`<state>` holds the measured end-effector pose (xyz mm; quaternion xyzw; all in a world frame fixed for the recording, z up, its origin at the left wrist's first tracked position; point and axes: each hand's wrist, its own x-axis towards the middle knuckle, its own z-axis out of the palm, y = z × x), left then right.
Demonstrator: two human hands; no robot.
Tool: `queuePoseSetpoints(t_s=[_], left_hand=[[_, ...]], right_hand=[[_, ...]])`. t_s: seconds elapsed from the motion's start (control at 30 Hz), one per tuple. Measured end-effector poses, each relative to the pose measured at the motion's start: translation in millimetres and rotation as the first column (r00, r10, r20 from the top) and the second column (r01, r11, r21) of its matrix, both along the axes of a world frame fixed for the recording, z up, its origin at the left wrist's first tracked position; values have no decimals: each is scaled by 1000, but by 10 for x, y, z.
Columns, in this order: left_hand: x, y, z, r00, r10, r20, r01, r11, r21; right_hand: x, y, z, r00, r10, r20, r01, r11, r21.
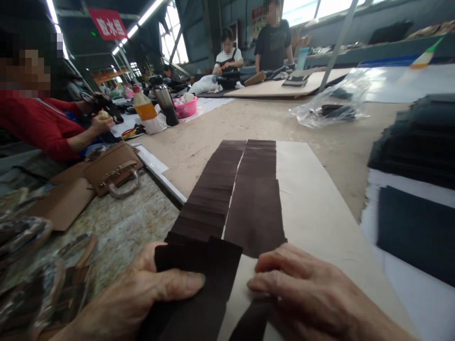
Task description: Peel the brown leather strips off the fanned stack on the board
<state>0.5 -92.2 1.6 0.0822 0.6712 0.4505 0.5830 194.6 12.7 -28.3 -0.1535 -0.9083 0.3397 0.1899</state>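
Two rows of overlapping dark brown fabric strips [234, 189] lie on a pale cardboard sheet [313, 208] in front of me. My left hand [142, 293] grips a stack of dark brown pieces [199, 265] at the near end of the left row, thumb pressed on top. My right hand [305, 293] rests fingers-down on the cardboard at the near end of the right row, its fingertips over another dark strip [252, 322] below it.
Dark blue fabric stacks [415, 142] sit at the right. A brown handbag [113, 173] lies at the left beside a person in a red sleeve [42, 128]. A clear plastic bag [334, 102], bottles [156, 102] and a pink bowl [186, 108] stand farther back, with two people beyond.
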Motion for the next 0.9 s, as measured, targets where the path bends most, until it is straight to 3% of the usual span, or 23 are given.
queuePoseSetpoints(t_s=[0.1, 0.17, 0.27, 0.4, 0.57, 0.67, 0.73, 0.77, 0.83, 0.9], left_hand=[[-14, -5, -22, 998, 58, 18, -59, 998, 24], [-34, -14, -28, 996, 91, -15, -90, 995, 33], [-80, -41, -36, 991, 125, -46, -125, 992, 2], [-118, -76, -89, 989, 145, -3, -144, 989, 23], [-40, -10, -68, 989, 143, 25, -144, 988, 59], [-42, 26, -28, 993, 117, 15, -118, 991, 61], [-96, 11, -37, 998, 59, 18, -60, 996, 63], [-130, -7, -52, 1000, -6, -9, 6, 996, 92], [-179, -48, -86, 939, -202, -278, 263, 943, 202], [-172, -71, -111, 715, -307, -629, 554, 796, 242]], right_hand=[[-92, -24, 20, 997, -72, 39, 78, 976, -204], [-120, -20, 54, 968, -181, 176, 239, 881, -409], [-105, 10, 112, 897, -191, 399, 413, 686, -599], [-57, 26, 141, 848, -183, 498, 514, 514, -687], [-28, 10, 93, 870, -202, 449, 493, 382, -782], [-30, 29, 81, 863, -208, 460, 505, 332, -797], [-27, 48, 80, 863, -214, 457, 505, 350, -789], [-22, 55, 75, 865, -223, 449, 501, 399, -768], [-3, 62, 47, 880, -241, 409, 468, 582, -666], [16, 55, 0, 926, -231, 299, 351, 818, -456]])
